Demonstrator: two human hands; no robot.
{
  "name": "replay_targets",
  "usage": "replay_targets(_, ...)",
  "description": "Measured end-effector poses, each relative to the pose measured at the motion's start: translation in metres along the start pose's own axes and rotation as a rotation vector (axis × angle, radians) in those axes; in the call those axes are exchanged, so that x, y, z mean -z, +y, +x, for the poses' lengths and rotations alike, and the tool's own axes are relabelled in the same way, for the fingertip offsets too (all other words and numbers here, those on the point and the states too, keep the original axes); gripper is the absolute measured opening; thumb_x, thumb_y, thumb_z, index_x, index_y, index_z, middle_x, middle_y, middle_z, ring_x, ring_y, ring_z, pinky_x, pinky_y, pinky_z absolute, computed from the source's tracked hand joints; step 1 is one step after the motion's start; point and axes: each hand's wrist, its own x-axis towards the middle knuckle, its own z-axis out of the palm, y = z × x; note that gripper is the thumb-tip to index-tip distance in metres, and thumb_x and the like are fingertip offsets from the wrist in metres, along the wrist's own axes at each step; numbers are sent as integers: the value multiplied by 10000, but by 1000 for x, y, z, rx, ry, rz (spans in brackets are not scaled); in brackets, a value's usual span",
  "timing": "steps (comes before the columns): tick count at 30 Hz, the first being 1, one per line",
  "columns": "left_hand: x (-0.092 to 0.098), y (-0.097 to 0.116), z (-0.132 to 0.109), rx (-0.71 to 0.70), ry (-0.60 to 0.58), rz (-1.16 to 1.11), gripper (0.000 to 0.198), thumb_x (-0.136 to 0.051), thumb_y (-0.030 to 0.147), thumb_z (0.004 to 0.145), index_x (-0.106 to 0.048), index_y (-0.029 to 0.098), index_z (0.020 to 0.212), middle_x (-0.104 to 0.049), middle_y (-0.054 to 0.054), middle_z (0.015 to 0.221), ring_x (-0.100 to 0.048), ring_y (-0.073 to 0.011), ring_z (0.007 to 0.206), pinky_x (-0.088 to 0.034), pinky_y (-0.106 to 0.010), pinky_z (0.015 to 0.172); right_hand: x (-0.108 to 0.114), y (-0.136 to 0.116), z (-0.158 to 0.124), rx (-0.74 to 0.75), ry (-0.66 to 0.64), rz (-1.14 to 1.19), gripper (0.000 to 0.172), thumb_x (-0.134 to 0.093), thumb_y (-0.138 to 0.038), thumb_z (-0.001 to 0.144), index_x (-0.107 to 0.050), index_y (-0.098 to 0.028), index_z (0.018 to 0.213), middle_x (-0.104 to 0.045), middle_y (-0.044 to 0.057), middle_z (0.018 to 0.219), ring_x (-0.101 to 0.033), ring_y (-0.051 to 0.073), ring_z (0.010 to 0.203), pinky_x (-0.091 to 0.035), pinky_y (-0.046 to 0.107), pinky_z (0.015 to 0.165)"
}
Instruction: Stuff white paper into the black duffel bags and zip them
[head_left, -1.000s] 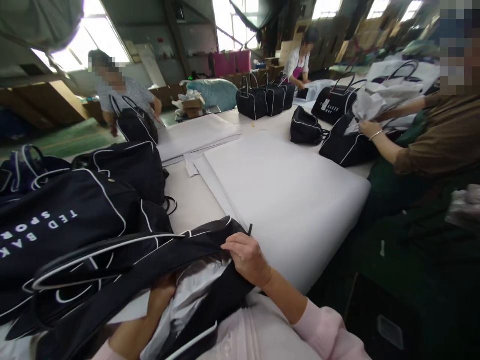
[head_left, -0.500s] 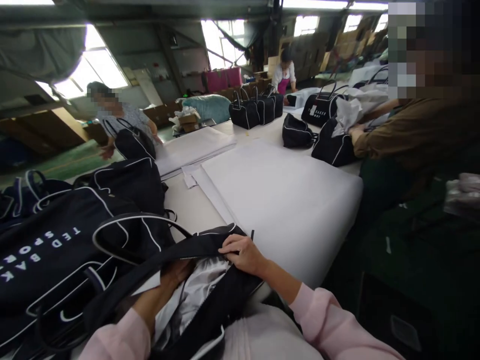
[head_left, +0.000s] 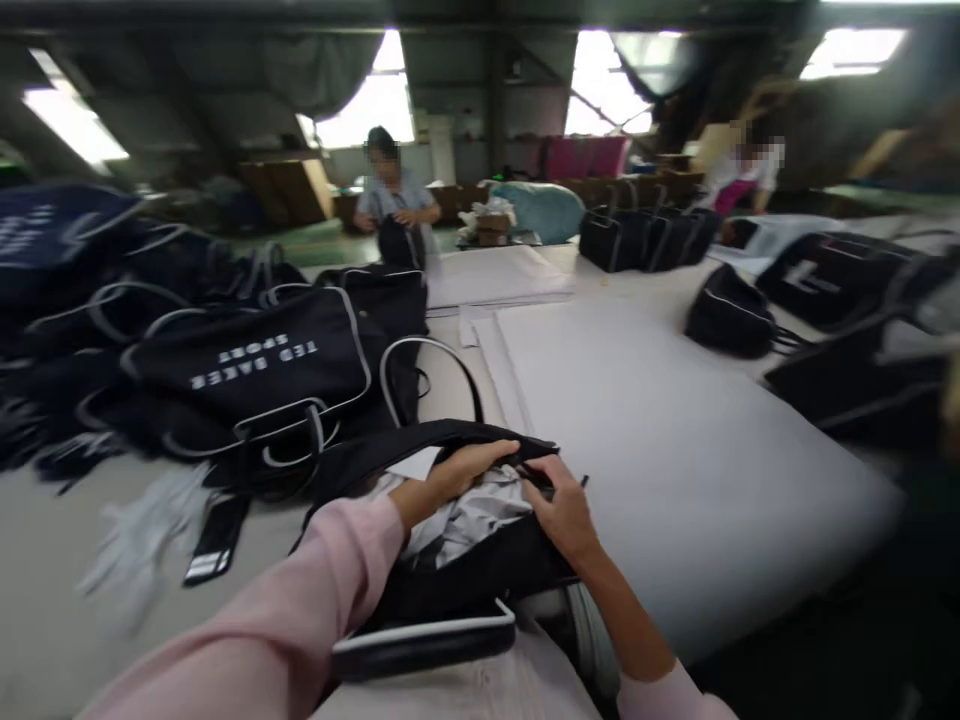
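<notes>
Gripping the far rim of an open black bag (head_left: 450, 585), the left hand (head_left: 469, 467) has its fingers curled over the dark edge, while the right hand (head_left: 559, 510) pinches the same rim just beside it, fingers closed on the fabric near the zip end. The bag sits at the near edge of the table (head_left: 60, 600), partly over the person's lap, its mouth held apart and grey-white stuffing paper (head_left: 469, 520) showing inside. One looped handle (head_left: 427, 375) with pale piping stands up behind the hands.

To the right, one broad stack of white sheets (head_left: 675, 440) lies flat, its near corner touching the bag; its surface is bare and gives the widest open room. A second, smaller stack of sheets (head_left: 495, 280) lies farther back. To the left, a heap of black lettered bags (head_left: 255, 370) crowds close, leaving only a strip of bare tabletop in front of it, where a loose strap (head_left: 214, 540) and blurred crumpled paper (head_left: 142, 545) lie. The heap is too blurred to count.

Across the table, a row of upright bags (head_left: 645, 238) stands at the far edge, about three, and one rounded bag (head_left: 727, 318) lies alone beside the sheets. Two other people (head_left: 394, 195) work at the far side.
</notes>
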Motion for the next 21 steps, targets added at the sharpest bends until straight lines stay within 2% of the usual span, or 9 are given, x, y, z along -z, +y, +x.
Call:
replay_targets(2, 21, 11, -10, -54, 32, 47, 371, -866, 434, 541, -737, 164, 761, -737, -83, 786, -675, -309, 888, -538, -401, 873, -5, 0, 3, -4, -25, -89, 199, -565, -269, 843, -639, -168, 997, -645, 90, 1009, -595, 247, 983, -469, 439, 925)
replay_targets(5, 57, 28, -60, -181, 49, 123, 397, -881, 303, 514, -772, 202, 882, -748, -63, 917, -645, -316, 1000, -481, -388, 975, -1, -6, 8, 38, -56, -180, 241, -568, -366, 880, -639, -192, 1030, -648, 84, 1034, -597, 262, 995, -463, 458, 934)
replay_targets(7, 82, 32, -109, -307, 12, 217, 454, -800, 278, 659, -742, 223, 1106, -714, -71, 1129, -594, -302, 1130, -400, -379, 1070, 5, -23, 11, 107, -24, -220, 257, -579, -402, 891, -649, -210, 1047, -647, 80, 1053, -597, 264, 1015, -447, 463, 967)
replay_targets(9, 112, 24, -155, -434, -66, 403, 391, -597, 308, 878, -668, 245, 1256, -657, -72, 1266, -564, -272, 1203, -376, -371, 1093, 7, -53, 17, 203, -48, -201, 230, -586, -388, 906, -663, -235, 1060, -641, 72, 1078, -600, 246, 1027, -455, 423, 975)
replay_targets(11, 145, -1, -188, -392, 98, 407, 304, -557, 344, 911, -719, 262, 1155, -682, -61, 1211, -600, -257, 1152, -427, -351, 1047, -5, -91, 26, 301, -271, -127, 196, -591, -340, 921, -676, -268, 1081, -638, 58, 1084, -616, 212, 1011, -496, 345, 922)
replay_targets(14, 188, -66, -205, -296, 669, 391, 263, -627, 403, 839, -741, 251, 1021, -695, -58, 1147, -616, -266, 1090, -454, -376, 1010, -50, -138, 38, 394, -814, -52, 300, -606, -284, 924, -647, -325, 1219, -618, 42, 1160, -631, 176, 1013, -529, 270, 872)
replay_targets(16, 204, -113, -203, -209, 955, 331, 364, -654, 477, 779, -722, 216, 1025, -687, -83, 1137, -628, -276, 1030, -489, -400, 947, -89, -151, 44, 439, -1021, -114, 395, -560, -233, 944, -582, -322, 1328, -562, 67, 1276, -616, 193, 1071, -517, 306, 939)
replay_targets(18, 209, -150, -197, -121, 1060, 163, 501, -649, 555, 745, -694, 170, 1062, -685, -116, 1119, -642, -280, 990, -520, -401, 890, -122, -151, 48, 466, -1120, -204, 425, -495, -160, 950, -554, -270, 1356, -527, 108, 1298, -612, 209, 1059, -511, 358, 960)
replay_targets(21, 208, -177, -188, -57, 1035, -122, 584, -620, 620, 760, -667, 150, 1104, -685, -128, 1146, -623, -287, 1090, -511, -387, 938, -158, -138, 52, 435, -1273, -233, 391, -539, -101, 891, -577, -201, 1267, -567, 111, 1181, -605, 206, 1015, -514, 355, 937)
